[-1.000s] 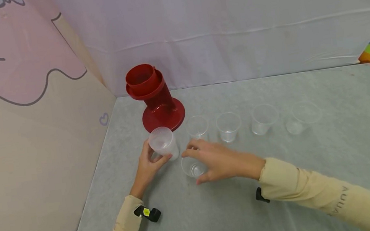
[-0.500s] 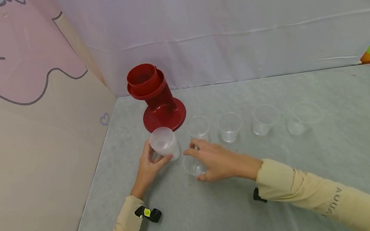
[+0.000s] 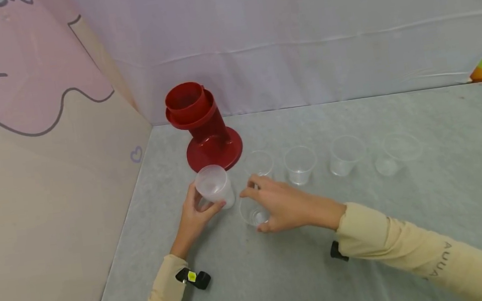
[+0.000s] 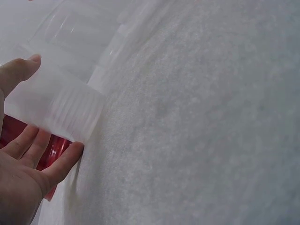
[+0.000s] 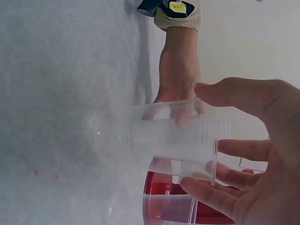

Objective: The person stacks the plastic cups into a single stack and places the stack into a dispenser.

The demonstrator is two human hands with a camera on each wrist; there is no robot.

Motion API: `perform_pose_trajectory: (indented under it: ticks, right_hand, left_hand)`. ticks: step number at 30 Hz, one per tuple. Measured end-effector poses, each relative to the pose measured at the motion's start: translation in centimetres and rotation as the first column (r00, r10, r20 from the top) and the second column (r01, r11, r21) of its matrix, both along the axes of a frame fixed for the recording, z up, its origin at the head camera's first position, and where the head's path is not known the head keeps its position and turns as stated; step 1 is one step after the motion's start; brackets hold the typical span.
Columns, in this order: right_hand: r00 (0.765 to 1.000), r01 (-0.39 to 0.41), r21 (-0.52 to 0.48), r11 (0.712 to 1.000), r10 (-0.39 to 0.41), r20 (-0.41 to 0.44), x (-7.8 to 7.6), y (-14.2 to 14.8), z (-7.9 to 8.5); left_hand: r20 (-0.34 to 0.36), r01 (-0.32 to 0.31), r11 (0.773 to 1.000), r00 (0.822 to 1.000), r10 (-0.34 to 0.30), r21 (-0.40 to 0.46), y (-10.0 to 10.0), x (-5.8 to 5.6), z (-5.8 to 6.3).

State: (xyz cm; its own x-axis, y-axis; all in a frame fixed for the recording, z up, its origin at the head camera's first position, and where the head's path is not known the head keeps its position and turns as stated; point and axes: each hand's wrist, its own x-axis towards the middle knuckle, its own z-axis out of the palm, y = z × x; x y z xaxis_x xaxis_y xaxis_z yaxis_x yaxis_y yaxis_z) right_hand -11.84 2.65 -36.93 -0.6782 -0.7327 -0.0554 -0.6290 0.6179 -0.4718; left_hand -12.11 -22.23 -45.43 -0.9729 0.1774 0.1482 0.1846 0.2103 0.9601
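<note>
My left hand (image 3: 191,222) holds a stack of nested translucent plastic cups (image 3: 215,186) from its left side, thumb toward the front. In the left wrist view, the fingers spread along the ribbed wall of the stacked cups (image 4: 70,101). Just right of the stack, my right hand (image 3: 286,205) grips a single clear plastic cup (image 3: 248,213) near its rim. The right wrist view shows this clear cup (image 5: 206,129) between thumb and fingers, mouth toward the palm. The hand partly covers the cup in the head view.
Behind the stack stands a red plastic stand with a cup-shaped top (image 3: 210,141). To the right, several clear cups run in a row, among them one clear cup (image 3: 300,163) and a far-right cup (image 3: 402,146). A wall (image 3: 70,191) borders the grey-covered table (image 3: 458,224) on the left.
My right hand has shifted slightly farther back across the table with the clear cup. My left hand and the cup stack have stayed in place.
</note>
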Motion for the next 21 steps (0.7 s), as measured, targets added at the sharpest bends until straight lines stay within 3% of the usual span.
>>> perform_pose_trajectory:
  ticks: [21]
  right_hand:
    - [1.000, 0.001, -0.086, 0.996, -0.003, -0.020, -0.2, 0.4, 2.0]
  left_hand:
    - [0.012, -0.006, 1.000, 1.000, 0.006, 0.002, 0.0, 0.1, -0.2]
